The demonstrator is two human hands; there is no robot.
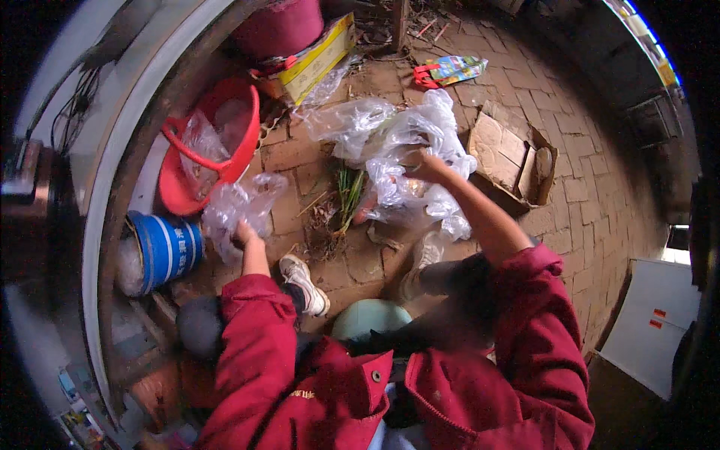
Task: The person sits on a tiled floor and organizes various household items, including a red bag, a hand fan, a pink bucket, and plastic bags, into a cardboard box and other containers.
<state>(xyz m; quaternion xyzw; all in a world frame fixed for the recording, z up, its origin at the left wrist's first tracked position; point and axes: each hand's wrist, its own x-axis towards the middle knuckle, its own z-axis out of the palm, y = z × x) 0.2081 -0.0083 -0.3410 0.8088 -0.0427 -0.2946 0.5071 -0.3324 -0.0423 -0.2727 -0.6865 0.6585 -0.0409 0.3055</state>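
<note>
My left hand (245,235) is closed on a crumpled clear plastic bag (247,196), held beside the red basket. Farther right, my right hand (426,166) is closed on the white plastic bags (442,120) heaped on the brick floor. Its fingertips are partly hidden in the folds. Something orange-red shows through the plastic near that hand, too covered to name. Between my hands lies a bunch of green stalks (349,191) with dirt and dry roots at their lower end, touching the heap's left side.
A red plastic basket (169,184) with a handle holds clear plastic at the left. Below it a blue bucket (166,251) lies tilted. A maroon tub (281,30) and a yellow box (322,60) stand behind. Right of the heap is an open cardboard box (499,154); a colourful bag (457,70) lies beyond.
</note>
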